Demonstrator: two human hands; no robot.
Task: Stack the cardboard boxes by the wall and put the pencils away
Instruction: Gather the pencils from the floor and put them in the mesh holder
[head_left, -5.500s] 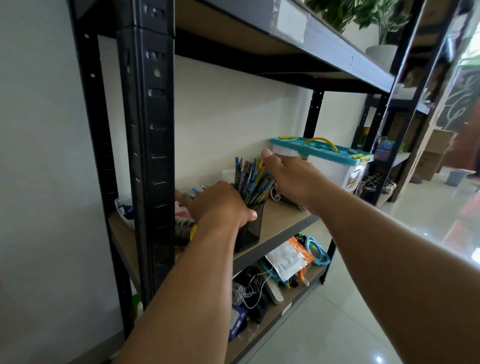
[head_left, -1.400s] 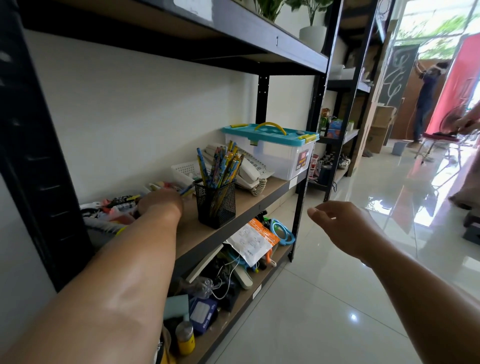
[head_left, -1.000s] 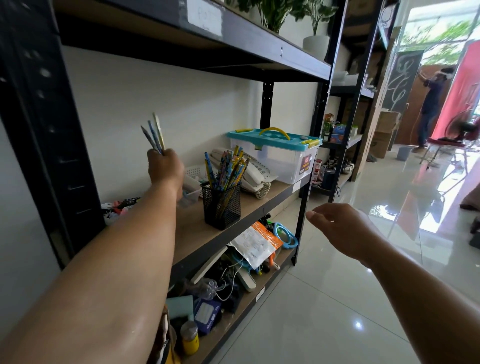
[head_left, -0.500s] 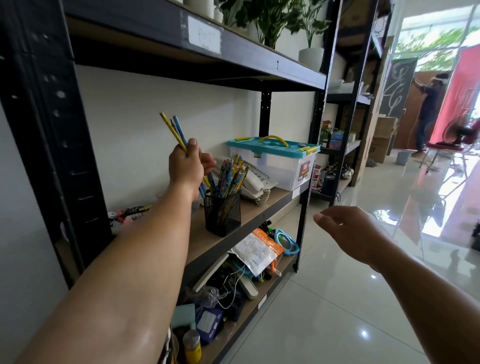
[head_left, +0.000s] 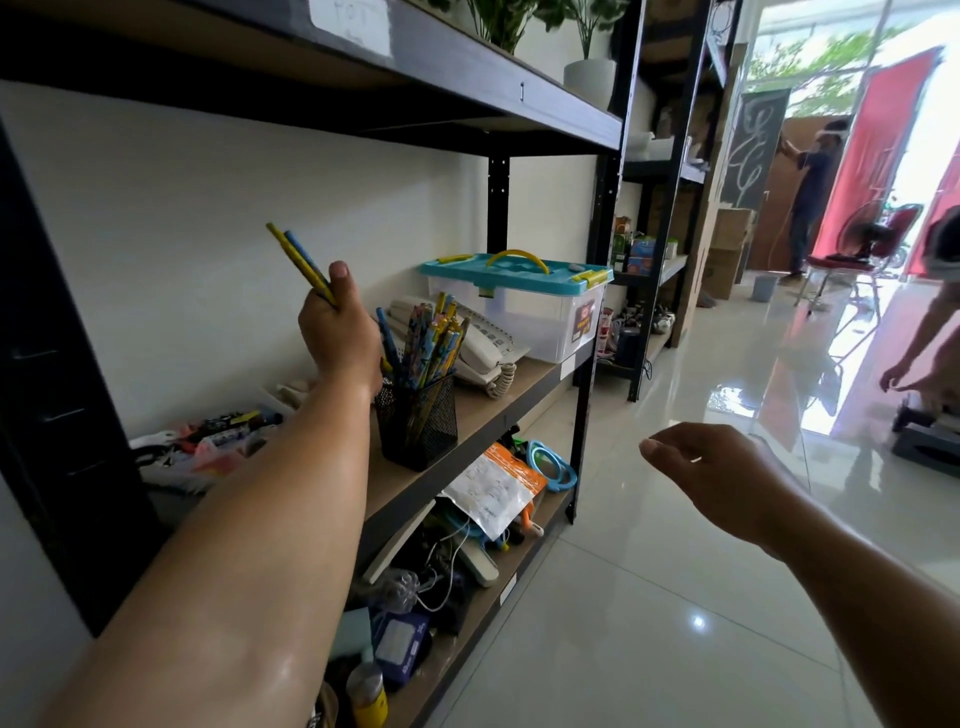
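We grip 2 pencils (head_left: 298, 260) in left hand (head_left: 337, 332) just above the pencil cup (head_left: 418, 421); right hand (head_left: 722, 478) loose, empty. Next: drop them in.

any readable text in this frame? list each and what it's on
Nothing reads clearly.
White label on the top shelf edge: faint handwriting, too blurred to read.
Sticker on the clear box: print too small.
White bag on the lower shelf: print too small.
Blue packet on the bottom shelf: label blurred.
Dark panel down the hall: a white scrawl, not legible as words.
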